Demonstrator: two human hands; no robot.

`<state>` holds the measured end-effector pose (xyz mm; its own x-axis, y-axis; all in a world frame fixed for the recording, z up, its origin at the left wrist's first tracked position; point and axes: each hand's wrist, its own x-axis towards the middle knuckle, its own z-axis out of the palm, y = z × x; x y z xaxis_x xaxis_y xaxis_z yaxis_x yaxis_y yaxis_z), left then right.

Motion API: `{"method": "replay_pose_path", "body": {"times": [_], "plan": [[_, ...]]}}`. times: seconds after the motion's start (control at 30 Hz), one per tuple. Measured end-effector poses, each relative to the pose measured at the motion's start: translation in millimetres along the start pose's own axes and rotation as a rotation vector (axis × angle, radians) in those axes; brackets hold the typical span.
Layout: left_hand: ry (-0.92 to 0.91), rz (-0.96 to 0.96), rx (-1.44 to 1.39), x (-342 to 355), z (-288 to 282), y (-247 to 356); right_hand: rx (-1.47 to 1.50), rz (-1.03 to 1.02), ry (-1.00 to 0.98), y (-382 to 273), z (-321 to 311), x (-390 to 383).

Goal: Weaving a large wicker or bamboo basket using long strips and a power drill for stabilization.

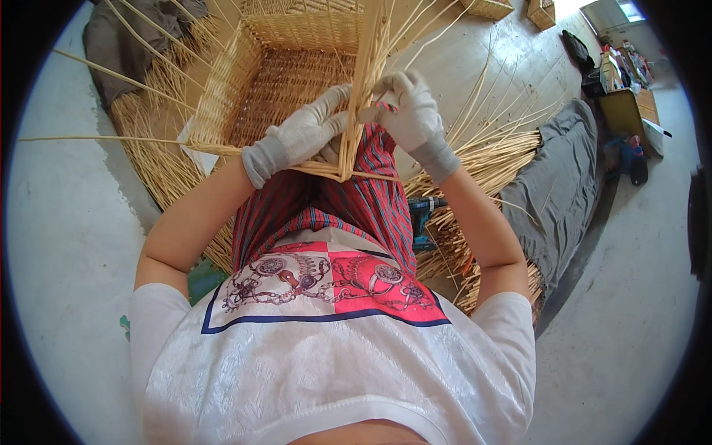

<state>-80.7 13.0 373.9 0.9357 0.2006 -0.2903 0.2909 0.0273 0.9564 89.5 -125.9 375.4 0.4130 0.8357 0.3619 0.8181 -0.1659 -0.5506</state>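
A square woven willow basket (245, 67) rests over my lap, long loose rods (81, 139) sticking out from it. My left hand (308, 126), in a pale glove with a grey cuff, grips the near right corner, its fingers against a bundle of upright willow strands (346, 159). Right of these strands my right hand (408, 119), gloved likewise, has curled fingers and holds a small flat grey piece (368, 114) against them; I cannot make out what it is.
Willow bundles (141, 148) lie left and right (497, 156), partly under grey cloths (549, 185). A teal cordless drill (423, 222) is by my right thigh. More baskets (486, 6) stand behind. Cluttered boxes and tools (623, 111) are at the far right.
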Motion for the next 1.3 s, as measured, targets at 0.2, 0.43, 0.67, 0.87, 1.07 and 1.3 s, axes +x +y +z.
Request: {"method": "replay_pose_path", "body": {"times": [0.2,0.43,0.67,0.87,1.07,1.3], "plan": [[-0.147,-0.033,-0.045,-3.4,-8.2,8.9,0.762,0.423,-0.185,25.9,-23.5,29.2],[-0.044,0.410,0.122,27.3,-22.5,-12.5,0.385,-0.359,0.078,-8.9,-27.1,53.5],[0.215,0.713,0.679,18.3,-22.4,-13.9,-0.336,-0.441,0.087,-39.4,-26.7,78.9],[-0.004,0.455,0.433,23.0,-24.1,-17.3,0.777,-0.011,0.064,36.3,-37.8,97.4],[-0.089,0.208,-0.049,24.6,-9.6,-15.0,0.823,0.663,0.421,81.8,49.5,43.2],[0.081,0.325,0.048,37.1,2.6,-26.3,0.939,0.727,0.173,27.0,70.7,21.3]]}}
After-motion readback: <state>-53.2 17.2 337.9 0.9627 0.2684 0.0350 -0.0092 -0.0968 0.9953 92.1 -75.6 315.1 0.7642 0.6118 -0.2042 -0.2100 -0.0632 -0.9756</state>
